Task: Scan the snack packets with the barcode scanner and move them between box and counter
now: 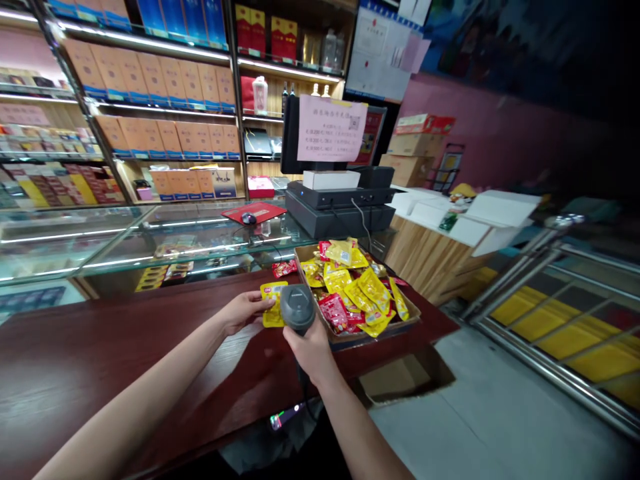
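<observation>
Between the fingers of my left hand [246,312] is a yellow snack packet [273,316], held upright above the dark red wooden counter [165,333]. My right hand [311,347] is wrapped round the handle of a grey barcode scanner [298,305]. The scanner's head is beside the packet and covers its right edge; whether the two touch I cannot tell. Just beyond the scanner, a shallow cardboard box [411,321] holds a heap of yellow and red snack packets [367,290]. A red packet [284,268] lies on the counter left of the box.
A glass display counter [125,243] runs behind the wooden one, bearing a mouse [249,218] and a cash register with a screen [340,207]. An open cardboard box [407,377] is below at right, near a metal railing [545,327]. Stocked shelves [160,103] line the back.
</observation>
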`<move>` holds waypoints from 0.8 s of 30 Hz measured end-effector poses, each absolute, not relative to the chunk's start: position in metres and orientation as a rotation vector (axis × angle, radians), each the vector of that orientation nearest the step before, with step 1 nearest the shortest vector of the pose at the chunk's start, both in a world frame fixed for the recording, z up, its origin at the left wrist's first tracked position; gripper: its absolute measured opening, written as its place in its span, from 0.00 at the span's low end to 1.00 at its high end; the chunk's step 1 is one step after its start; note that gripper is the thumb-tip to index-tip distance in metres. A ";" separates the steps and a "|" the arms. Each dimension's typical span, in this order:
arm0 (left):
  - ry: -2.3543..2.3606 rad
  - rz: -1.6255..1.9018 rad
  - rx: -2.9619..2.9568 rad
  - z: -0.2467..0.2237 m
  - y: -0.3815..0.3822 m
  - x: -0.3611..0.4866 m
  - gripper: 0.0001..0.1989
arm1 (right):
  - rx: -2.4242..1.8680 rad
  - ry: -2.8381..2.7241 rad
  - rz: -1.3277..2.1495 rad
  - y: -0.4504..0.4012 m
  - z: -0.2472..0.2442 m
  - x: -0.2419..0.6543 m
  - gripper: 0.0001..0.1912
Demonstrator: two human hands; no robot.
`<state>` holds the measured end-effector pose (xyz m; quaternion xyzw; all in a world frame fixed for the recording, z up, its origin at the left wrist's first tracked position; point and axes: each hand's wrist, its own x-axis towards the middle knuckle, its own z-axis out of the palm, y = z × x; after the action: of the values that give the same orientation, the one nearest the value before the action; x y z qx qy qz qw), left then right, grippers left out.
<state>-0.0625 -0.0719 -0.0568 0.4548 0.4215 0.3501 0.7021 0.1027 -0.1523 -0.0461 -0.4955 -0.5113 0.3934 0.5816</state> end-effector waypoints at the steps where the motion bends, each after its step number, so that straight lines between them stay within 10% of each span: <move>1: 0.916 0.753 1.024 -0.050 -0.074 -0.057 0.19 | -1.142 -1.184 0.905 -0.154 -0.042 0.108 0.17; 24: 0.839 0.949 1.770 -0.011 -0.033 0.119 0.15 | -1.213 -1.038 0.783 -0.151 0.004 0.257 0.15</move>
<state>0.1186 -0.0330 -0.0112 0.7204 0.3414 0.3862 0.4640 0.2573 -0.1511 0.0040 -0.5299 -0.4533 0.3419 0.6300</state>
